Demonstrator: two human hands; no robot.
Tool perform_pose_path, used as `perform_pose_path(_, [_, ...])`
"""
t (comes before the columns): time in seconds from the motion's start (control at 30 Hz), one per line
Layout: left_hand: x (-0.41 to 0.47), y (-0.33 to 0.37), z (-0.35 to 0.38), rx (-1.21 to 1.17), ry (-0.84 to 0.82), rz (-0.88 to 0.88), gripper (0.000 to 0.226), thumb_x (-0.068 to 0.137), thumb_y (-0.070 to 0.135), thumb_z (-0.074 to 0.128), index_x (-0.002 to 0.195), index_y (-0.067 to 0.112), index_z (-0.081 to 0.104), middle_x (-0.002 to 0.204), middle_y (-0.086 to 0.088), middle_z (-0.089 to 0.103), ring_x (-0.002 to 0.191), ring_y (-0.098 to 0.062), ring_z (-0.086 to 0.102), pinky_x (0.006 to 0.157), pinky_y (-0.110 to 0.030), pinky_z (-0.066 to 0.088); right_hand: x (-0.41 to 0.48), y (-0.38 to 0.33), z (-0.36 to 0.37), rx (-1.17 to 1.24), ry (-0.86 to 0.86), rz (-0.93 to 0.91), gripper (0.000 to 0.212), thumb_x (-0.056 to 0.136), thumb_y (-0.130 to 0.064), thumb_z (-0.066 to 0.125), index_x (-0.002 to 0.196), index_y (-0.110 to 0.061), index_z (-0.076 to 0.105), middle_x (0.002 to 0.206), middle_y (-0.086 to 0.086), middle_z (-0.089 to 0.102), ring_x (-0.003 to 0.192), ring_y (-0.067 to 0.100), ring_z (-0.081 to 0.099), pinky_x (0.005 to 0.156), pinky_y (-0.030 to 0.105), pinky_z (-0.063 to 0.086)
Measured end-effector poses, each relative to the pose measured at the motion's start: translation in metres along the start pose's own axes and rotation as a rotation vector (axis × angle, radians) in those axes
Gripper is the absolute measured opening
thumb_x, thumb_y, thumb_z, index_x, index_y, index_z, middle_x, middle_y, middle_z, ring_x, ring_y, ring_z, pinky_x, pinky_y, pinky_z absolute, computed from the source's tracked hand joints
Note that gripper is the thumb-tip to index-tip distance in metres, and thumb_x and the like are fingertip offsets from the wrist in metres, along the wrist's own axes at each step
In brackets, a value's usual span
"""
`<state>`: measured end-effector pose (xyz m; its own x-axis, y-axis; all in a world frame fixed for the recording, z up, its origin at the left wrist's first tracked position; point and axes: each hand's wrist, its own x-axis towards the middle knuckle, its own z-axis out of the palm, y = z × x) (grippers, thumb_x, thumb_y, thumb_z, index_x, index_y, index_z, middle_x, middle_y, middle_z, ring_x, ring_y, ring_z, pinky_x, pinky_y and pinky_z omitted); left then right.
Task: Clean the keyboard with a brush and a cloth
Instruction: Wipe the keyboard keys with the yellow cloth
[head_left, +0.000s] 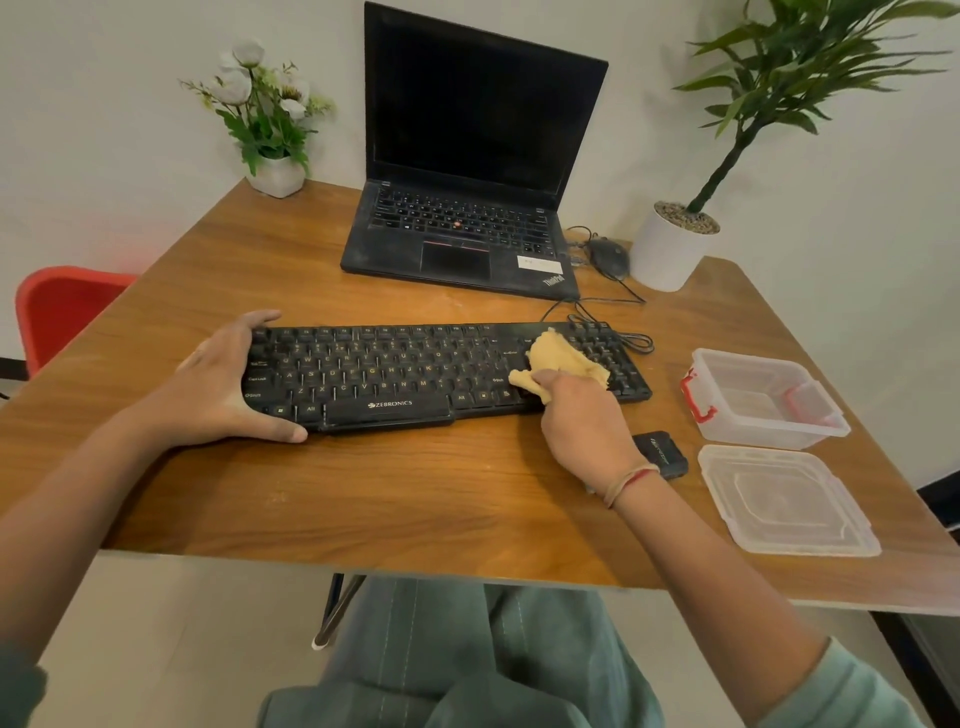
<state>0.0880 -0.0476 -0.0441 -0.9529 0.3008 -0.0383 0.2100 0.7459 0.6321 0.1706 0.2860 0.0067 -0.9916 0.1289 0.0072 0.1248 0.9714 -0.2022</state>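
A black keyboard lies across the middle of the wooden table. My left hand grips its left end, thumb along the front edge and fingers over the back edge. My right hand holds a crumpled yellow cloth and presses it onto the keys at the right side, between the main keys and the number pad. A small black object, perhaps the brush, lies on the table just right of my right wrist and is partly hidden by it.
An open black laptop stands behind the keyboard, with a mouse and cables to its right. A clear plastic box and its lid sit at the right. Potted plants stand at both back corners. A red chair is at the left.
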Motion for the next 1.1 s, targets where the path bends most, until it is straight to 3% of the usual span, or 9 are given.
perform_pose_path(0.27, [0.001,-0.002,-0.001,0.005,-0.002,0.004,0.126,0.027,0.076,0.075,0.132,0.055,0.008,0.147,-0.004,0.032,0.134,-0.027,0.033,0.11,-0.051,0.03,-0.017,-0.026,-0.001,0.158,-0.003,-0.049,0.037,0.096,-0.004,0.036,0.127,-0.015,0.054,0.106,0.01,0.064,0.091,0.023,0.057,0.073,0.03,0.041])
perform_pose_path(0.4, [0.001,-0.001,-0.002,-0.008,-0.02,0.01,0.127,0.029,0.074,0.076,0.132,0.056,0.006,0.149,-0.003,0.029,0.135,-0.025,0.032,0.111,-0.05,0.03,-0.025,-0.014,-0.036,0.821,-0.294,0.038,0.024,0.098,-0.013,0.044,0.112,-0.016,0.064,0.101,0.003,0.07,0.089,0.02,0.067,0.073,0.031,0.054])
perform_pose_path(0.5, [0.0,0.0,-0.002,-0.028,-0.024,0.016,0.127,0.028,0.074,0.078,0.132,0.059,0.005,0.151,-0.002,0.026,0.136,-0.024,0.031,0.112,-0.05,0.03,-0.01,0.02,-0.062,1.021,-0.143,0.202,0.016,0.094,-0.016,0.052,0.1,-0.022,0.066,0.099,0.002,0.07,0.092,0.021,0.066,0.078,0.039,0.054])
perform_pose_path(0.6, [0.001,0.001,-0.002,-0.046,-0.024,0.011,0.131,0.028,0.073,0.078,0.134,0.058,0.003,0.152,-0.003,0.024,0.136,-0.024,0.031,0.111,-0.05,0.029,0.011,0.066,-0.089,0.867,0.168,0.319,0.023,0.084,-0.03,0.06,0.104,-0.021,0.067,0.098,-0.002,0.067,0.095,0.018,0.063,0.082,0.035,0.051])
perform_pose_path(0.7, [0.005,0.003,-0.002,-0.064,-0.023,0.01,0.132,0.028,0.072,0.079,0.134,0.058,0.002,0.152,-0.002,0.024,0.136,-0.023,0.03,0.111,-0.047,0.029,0.018,0.092,-0.1,0.631,0.298,0.284,0.024,0.075,-0.036,0.06,0.087,-0.017,0.07,0.092,0.007,0.069,0.094,0.029,0.064,0.081,0.043,0.051])
perform_pose_path(0.77, [0.008,0.004,-0.001,-0.059,-0.021,0.01,0.133,0.028,0.072,0.078,0.136,0.055,0.003,0.152,-0.002,0.024,0.137,-0.023,0.03,0.111,-0.048,0.029,0.021,0.098,-0.095,0.387,0.297,0.204,0.011,0.08,-0.03,0.063,0.084,-0.022,0.069,0.087,0.008,0.066,0.086,0.028,0.06,0.075,0.039,0.048])
perform_pose_path(0.9, [0.014,0.005,0.002,-0.045,-0.027,0.007,0.132,0.029,0.073,0.078,0.136,0.056,0.003,0.153,-0.001,0.024,0.138,-0.024,0.029,0.112,-0.049,0.028,0.029,0.094,-0.072,-0.23,0.217,0.099,0.023,0.079,-0.037,0.07,0.089,-0.017,0.067,0.085,0.007,0.054,0.072,0.024,0.053,0.061,0.028,0.035])
perform_pose_path(1.0, [0.016,0.003,0.003,-0.044,-0.016,0.012,0.135,0.028,0.073,0.077,0.142,0.051,0.007,0.153,-0.001,0.025,0.138,-0.023,0.028,0.112,-0.048,0.028,0.031,0.085,-0.046,-0.394,0.178,-0.041,0.018,0.082,-0.034,0.069,0.092,-0.019,0.069,0.098,0.004,0.054,0.068,0.017,0.047,0.058,0.027,0.034])
perform_pose_path(1.1, [0.017,0.002,0.004,-0.036,-0.006,0.007,0.144,0.029,0.073,0.077,0.15,0.038,0.008,0.153,0.0,0.025,0.139,-0.023,0.028,0.113,-0.047,0.027,0.03,0.076,-0.031,-0.448,0.114,-0.133,0.014,0.087,-0.023,0.062,0.098,-0.024,0.071,0.098,0.0,0.057,0.075,0.02,0.057,0.057,0.028,0.037])
